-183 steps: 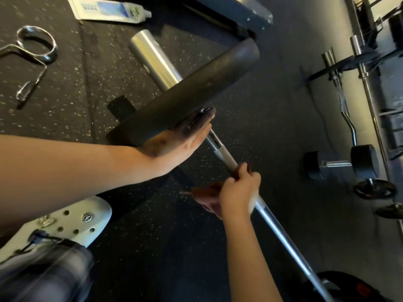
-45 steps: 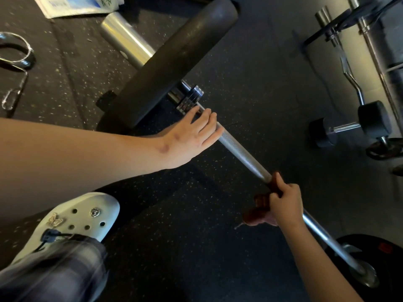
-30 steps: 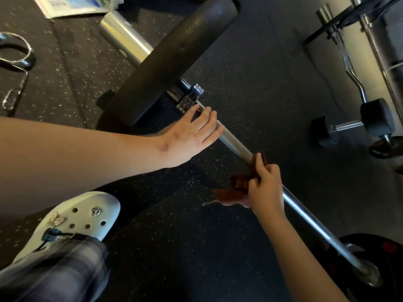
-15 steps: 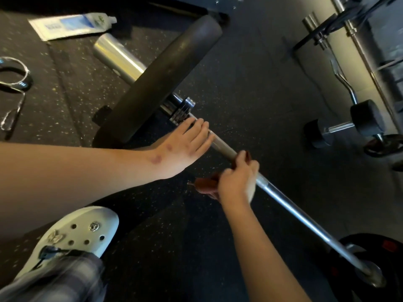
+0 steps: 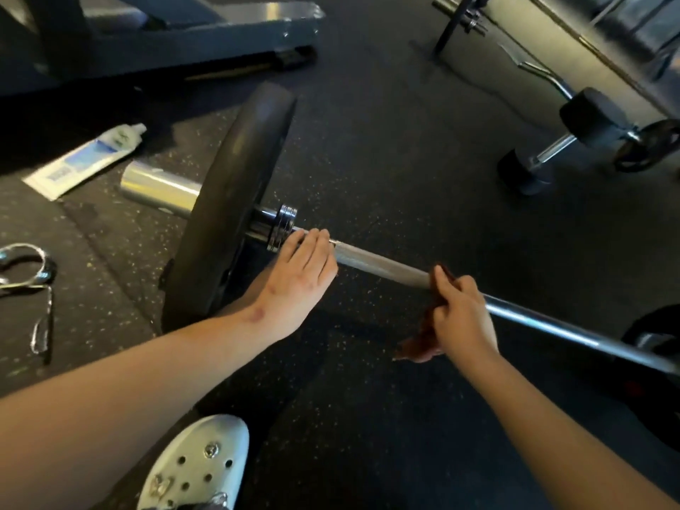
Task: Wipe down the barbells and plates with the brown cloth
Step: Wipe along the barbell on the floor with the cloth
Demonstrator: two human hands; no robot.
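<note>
A steel barbell point(image 5: 382, 266) lies across the dark rubber floor, running from the left middle to the lower right. A black plate point(image 5: 228, 219) stands on its left sleeve, and a second black plate point(image 5: 655, 362) shows partly at the right edge. My left hand point(image 5: 298, 277) rests flat on the bar just beside the collar, fingers straight. My right hand point(image 5: 460, 314) grips the brown cloth point(image 5: 419, 344) wrapped round the shaft, about a hand's width to the right of my left hand. The cloth's loose end hangs below my fist.
A white tube point(image 5: 84, 160) and a spring collar clip point(image 5: 25, 270) lie on the floor at left. A grey bench base point(image 5: 176, 35) stands at the back. A dumbbell point(image 5: 566, 141) and a curl bar point(image 5: 541, 75) lie at right. My white clog point(image 5: 198, 465) is at the bottom.
My right hand has slid the cloth along the shaft toward my left hand, then slightly back right. My left hand stays on the bar by the collar. My head has shifted.
</note>
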